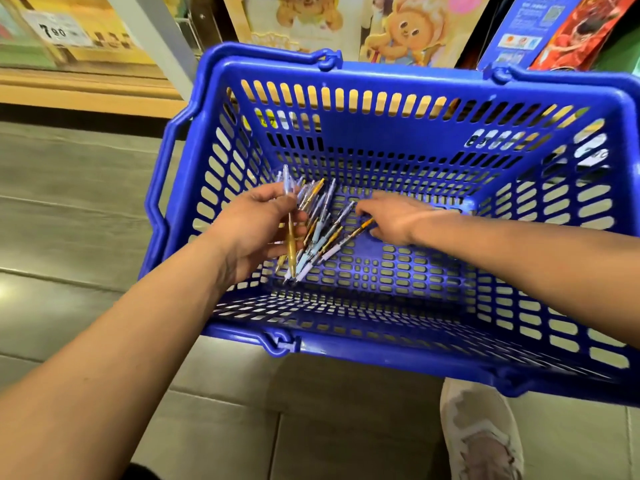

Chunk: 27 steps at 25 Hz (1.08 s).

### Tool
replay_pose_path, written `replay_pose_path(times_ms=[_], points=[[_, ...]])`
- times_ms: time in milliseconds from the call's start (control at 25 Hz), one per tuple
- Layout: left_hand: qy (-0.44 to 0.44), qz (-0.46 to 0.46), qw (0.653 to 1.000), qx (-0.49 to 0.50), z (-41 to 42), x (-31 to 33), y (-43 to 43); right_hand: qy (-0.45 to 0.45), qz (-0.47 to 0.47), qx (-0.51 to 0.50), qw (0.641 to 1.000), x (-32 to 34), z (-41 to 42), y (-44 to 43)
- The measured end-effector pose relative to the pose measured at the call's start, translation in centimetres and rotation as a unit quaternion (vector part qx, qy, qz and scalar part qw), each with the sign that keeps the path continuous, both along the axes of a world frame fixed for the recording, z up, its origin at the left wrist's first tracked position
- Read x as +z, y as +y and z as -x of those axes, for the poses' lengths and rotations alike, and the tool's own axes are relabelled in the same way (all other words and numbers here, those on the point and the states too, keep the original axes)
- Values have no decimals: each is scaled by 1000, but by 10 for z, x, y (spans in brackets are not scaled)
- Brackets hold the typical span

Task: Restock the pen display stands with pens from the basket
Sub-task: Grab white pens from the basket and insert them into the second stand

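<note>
Gathering stock on the shop floor: my left hand reaches into the blue basket, its grip closed round a gold pen and a few clear-and-blue ones that fan out above my fingers, too bunched to count. Just to its right, the loose pens lie in a crossed heap on the left part of the basket floor, about ten by my reckoning, though they overlap too much for a firm tally. Further right, my right hand lies low over the heap with a narrow grip, fingertips touching an orange-and-black pen but not yet lifting it.

One basket, two hands, one heap. The rest of the basket floor is bare. No pen display stand shows here; only a price tag on the far left shelf and cartoon-printed packaging beyond the far rim. As I judge it, this is the collecting stage: pens are being bundled, and placing them in the stands is all yet to come for this batch.
</note>
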State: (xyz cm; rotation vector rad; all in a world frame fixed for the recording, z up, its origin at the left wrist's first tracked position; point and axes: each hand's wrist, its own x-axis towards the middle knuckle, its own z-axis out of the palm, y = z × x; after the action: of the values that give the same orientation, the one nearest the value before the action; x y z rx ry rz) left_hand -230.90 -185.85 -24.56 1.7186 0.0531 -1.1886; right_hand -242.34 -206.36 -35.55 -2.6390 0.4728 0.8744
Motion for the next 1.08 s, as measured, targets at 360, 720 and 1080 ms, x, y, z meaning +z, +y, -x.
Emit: replay_pose_path(times_ms=[360,720,1080], points=[[-1,-4,1000,2,-3,2,4,-18,-33,67,997,-16,-3,-4],[14,7,1000,-12,-4,5,4,-45,-74,-191,978,-7,-4,-7],[29,-9,1000,-4,-10,6,16,83,23,-181,980,-17,-15,17]])
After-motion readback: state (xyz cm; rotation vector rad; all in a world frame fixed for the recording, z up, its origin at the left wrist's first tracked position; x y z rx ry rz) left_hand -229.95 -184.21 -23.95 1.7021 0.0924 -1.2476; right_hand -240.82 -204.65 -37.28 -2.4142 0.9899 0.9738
